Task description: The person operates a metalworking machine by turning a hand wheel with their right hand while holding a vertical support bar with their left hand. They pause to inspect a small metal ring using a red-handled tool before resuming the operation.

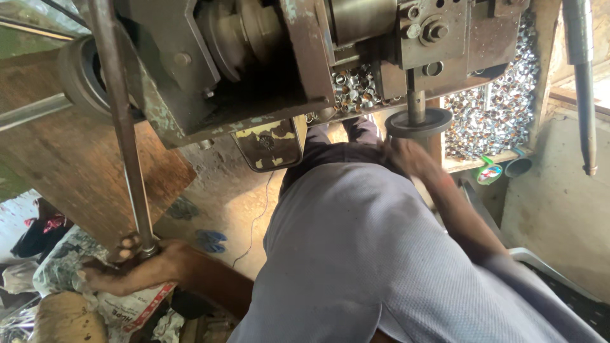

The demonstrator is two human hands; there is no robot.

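My left hand [130, 263] is closed around the lower end of a long metal lever rod [121, 121] that runs up to the top left of a worn machine [254, 70]. Blurred with motion, my right hand [406, 157] sits just below a round metal handwheel [418, 122] on a short vertical shaft under the machine's right side. Whether it touches or holds anything I cannot tell. My grey shirt [368, 254] fills the lower middle of the view.
A tray [473, 164] heaped with several small shiny metal rings [495, 108] stands behind the machine on the right. A wooden board [70, 152] lies at left, bags and cloth [76, 279] at lower left. A second metal rod [586, 82] hangs at far right.
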